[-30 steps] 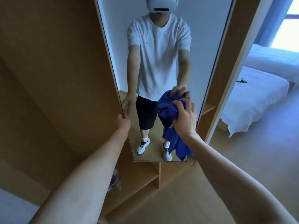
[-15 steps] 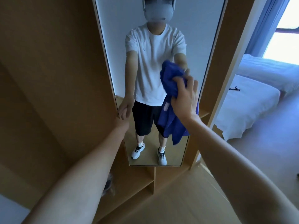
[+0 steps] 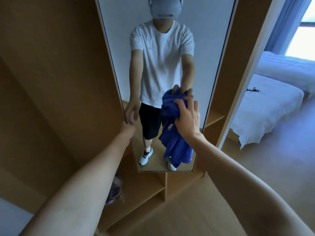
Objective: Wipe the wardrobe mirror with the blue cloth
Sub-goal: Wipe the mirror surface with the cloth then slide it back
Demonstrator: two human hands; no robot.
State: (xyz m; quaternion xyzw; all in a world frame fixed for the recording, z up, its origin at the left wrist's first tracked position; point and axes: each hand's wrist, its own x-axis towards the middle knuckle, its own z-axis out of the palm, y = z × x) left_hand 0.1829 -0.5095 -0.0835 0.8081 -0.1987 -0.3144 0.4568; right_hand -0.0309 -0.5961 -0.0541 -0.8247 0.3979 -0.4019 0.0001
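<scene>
Blue cloth (image 3: 172, 111) is bunched in the right hand (image 3: 187, 116), whose fingers curl into its top fold and press it against the mirror (image 3: 201, 48) glass; the rest hangs loose below the wrist. Across from it, the left hand (image 3: 128, 129) grips the mirror's left edge (fingers hidden behind the frame). Wooden wardrobe (image 3: 51, 82) panels flank both hands, shelves (image 3: 144, 188) sit below them, and a white bed (image 3: 265, 109) lies off beyond the right hand.
</scene>
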